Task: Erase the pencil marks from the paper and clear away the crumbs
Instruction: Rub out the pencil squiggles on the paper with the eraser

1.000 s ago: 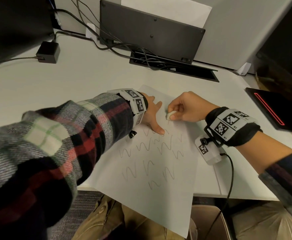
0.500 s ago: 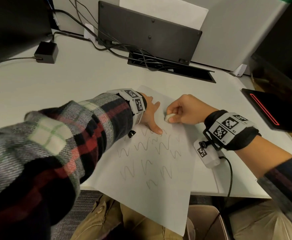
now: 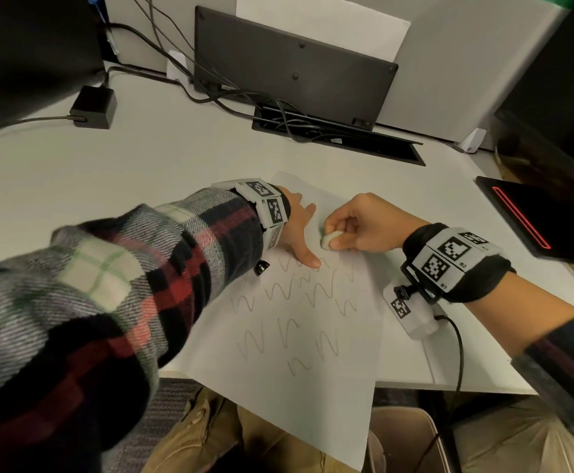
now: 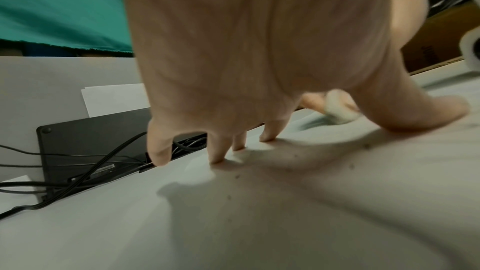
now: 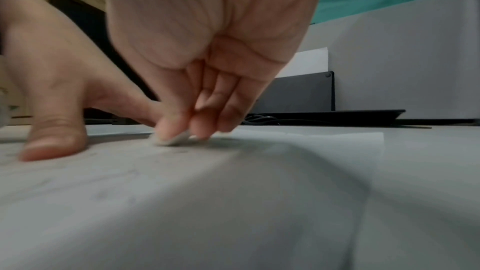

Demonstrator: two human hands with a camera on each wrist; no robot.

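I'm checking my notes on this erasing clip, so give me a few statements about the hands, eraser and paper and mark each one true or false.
1. The right hand pinches a white eraser. True.
2. The left hand is lifted clear of the paper. False: its fingers press down on the sheet.
3. Wavy pencil marks remain on the paper. True.
4. The paper lies wholly on the desk. False: its near corner overhangs the desk edge.
5. Dark crumbs lie on the paper. True.
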